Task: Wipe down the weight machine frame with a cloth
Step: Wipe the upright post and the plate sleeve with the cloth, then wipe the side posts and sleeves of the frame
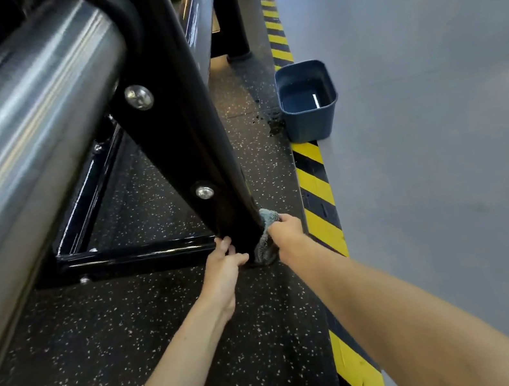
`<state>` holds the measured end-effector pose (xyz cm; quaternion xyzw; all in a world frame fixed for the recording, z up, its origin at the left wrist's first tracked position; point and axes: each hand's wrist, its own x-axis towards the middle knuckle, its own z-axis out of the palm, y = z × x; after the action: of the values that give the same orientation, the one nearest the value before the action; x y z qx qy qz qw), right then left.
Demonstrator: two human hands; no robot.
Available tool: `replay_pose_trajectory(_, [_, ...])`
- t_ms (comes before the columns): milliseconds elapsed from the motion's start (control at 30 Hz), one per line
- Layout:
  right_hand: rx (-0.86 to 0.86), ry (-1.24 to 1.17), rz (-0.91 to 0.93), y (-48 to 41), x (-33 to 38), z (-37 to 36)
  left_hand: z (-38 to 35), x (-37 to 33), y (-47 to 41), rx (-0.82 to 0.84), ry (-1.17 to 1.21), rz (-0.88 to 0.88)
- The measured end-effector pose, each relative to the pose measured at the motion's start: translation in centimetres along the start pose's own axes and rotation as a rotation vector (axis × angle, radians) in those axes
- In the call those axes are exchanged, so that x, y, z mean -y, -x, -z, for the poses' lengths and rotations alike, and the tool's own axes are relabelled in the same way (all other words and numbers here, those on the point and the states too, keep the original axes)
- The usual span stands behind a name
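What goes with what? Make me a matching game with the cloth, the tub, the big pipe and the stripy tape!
1 cloth
2 tub
3 big pipe
4 stripy tape

a shiny silver
b yellow and black
c dark blue, on the grey floor
d in the right hand, against the black post

Pairs: 1-d, 2-c, 3-a, 4-b

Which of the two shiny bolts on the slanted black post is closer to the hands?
The lower bolt, just above the left hand gripping the black post; the upper bolt sits far higher, beside the steel tube.
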<state>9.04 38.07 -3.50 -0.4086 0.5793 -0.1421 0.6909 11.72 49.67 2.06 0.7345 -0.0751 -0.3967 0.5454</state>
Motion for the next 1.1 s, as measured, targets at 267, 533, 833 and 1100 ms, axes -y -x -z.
replay_pose_trajectory(267, [-0.019,-0.427,-0.062,3.8,4.7,-0.1,0.2,-1.5,3.0,-0.031,0.011,0.072])
replay_pose_trajectory(533, [0.176,-0.534,-0.049,14.0,14.9,1.0,-3.0,-2.9,12.6,-0.118,0.036,0.286])
replay_pose_trajectory(833, [0.365,-0.411,-0.037,23.6,21.6,13.1,-8.3,-9.1,21.6,-0.026,0.000,0.478])
replay_pose_trajectory(1100, [0.206,-0.443,-0.111,35.4,25.5,24.1,-11.7,-21.7,29.8,0.125,-0.033,0.453])
